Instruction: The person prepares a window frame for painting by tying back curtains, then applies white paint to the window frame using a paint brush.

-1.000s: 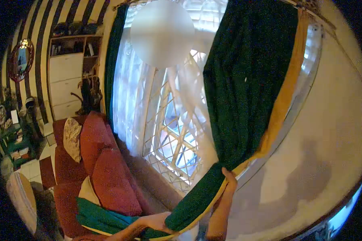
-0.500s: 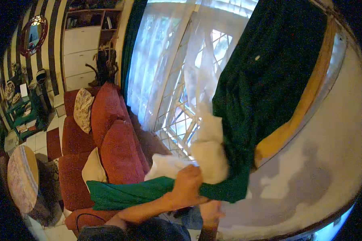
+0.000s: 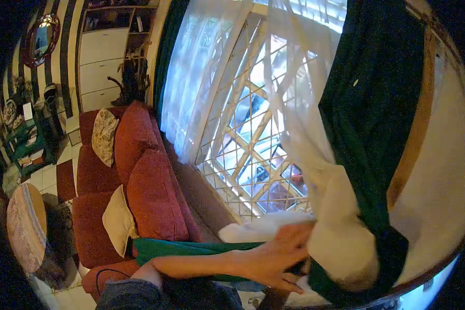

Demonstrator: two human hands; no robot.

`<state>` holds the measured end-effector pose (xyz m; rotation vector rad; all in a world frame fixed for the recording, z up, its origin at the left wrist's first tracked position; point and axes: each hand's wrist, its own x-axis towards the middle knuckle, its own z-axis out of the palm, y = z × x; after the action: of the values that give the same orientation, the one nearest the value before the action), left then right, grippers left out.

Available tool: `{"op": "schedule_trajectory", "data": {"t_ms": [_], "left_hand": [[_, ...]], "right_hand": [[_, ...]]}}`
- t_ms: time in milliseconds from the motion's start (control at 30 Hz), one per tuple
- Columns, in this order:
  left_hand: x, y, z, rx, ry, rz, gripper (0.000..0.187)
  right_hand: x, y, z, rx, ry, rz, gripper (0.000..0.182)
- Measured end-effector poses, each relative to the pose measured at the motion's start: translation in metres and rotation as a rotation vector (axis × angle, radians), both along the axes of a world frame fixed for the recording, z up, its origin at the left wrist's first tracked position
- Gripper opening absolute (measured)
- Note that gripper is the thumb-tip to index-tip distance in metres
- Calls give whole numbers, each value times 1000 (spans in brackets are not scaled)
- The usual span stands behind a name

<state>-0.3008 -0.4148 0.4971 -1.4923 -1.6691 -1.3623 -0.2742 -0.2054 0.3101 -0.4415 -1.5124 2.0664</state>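
Note:
My left hand (image 3: 276, 256) reaches across from the lower left, its fingers wrapped round gathered green curtain (image 3: 374, 134). A loose tail of the same fabric (image 3: 186, 250) stretches left beneath my forearm. White sheer curtain (image 3: 341, 222) bulges in a bundle just right of the fingers, and another white fold (image 3: 261, 227) lies behind them. The green cloth wraps under the white bundle. A dark shape below my left hand may be my right arm; the right hand's fingers cannot be made out among the hand and cloth.
A red sofa (image 3: 152, 201) with light cushions stands at left, beside a round-topped table (image 3: 26, 227). Behind the curtains is a window with a lattice grille (image 3: 253, 155). A pale wall (image 3: 439, 201) is at right. A cabinet (image 3: 103, 67) stands at the back.
My left hand and the gathered curtains have moved right, uncovering more of the grille. The green tail has been drawn right. My right hand, visible before, can no longer be made out clearly.

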Motion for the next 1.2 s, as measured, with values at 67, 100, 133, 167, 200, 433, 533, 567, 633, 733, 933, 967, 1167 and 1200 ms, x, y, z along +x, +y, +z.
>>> {"op": "schedule_trajectory", "data": {"t_ms": [67,100,133,167,200,433,533,567,633,733,933,967,1167,1200], "left_hand": [[-7,-8,-34,-95,-163,88,121],[-12,-9,-54,-143,-242,133,128],[-12,-10,-70,-230,-403,113,139],[-12,-4,-87,-163,-452,23,133],[-9,5,-105,-92,-505,-68,127],[-44,11,-87,-15,-772,74,60],[-81,4,-36,420,-773,114,46],[-97,9,-28,601,-691,23,43],[-113,34,-27,540,-319,199,47],[-129,68,-22,414,229,445,53],[-108,81,-5,438,-810,-7,44],[-107,89,-12,562,-908,77,40],[-106,96,-49,540,-916,-163,32],[-109,106,-62,637,-967,-281,31]], "right_hand": [[-6,1,34,79,94,-72,63],[-10,1,54,126,148,-110,62],[-12,0,75,181,203,-145,61],[-15,0,95,219,258,-185,60],[-17,-1,116,272,319,-221,59],[-38,-20,231,538,647,-346,54],[-46,-28,242,603,666,-326,52],[-49,-30,238,625,650,-314,51],[-55,-29,225,685,612,-281,51],[-59,-18,197,815,492,-218,51],[-39,18,165,1360,140,-98,51],[-34,21,159,1443,89,-83,51],[-11,26,116,1052,-131,141,51],[-13,25,105,842,-153,174,51]]}}
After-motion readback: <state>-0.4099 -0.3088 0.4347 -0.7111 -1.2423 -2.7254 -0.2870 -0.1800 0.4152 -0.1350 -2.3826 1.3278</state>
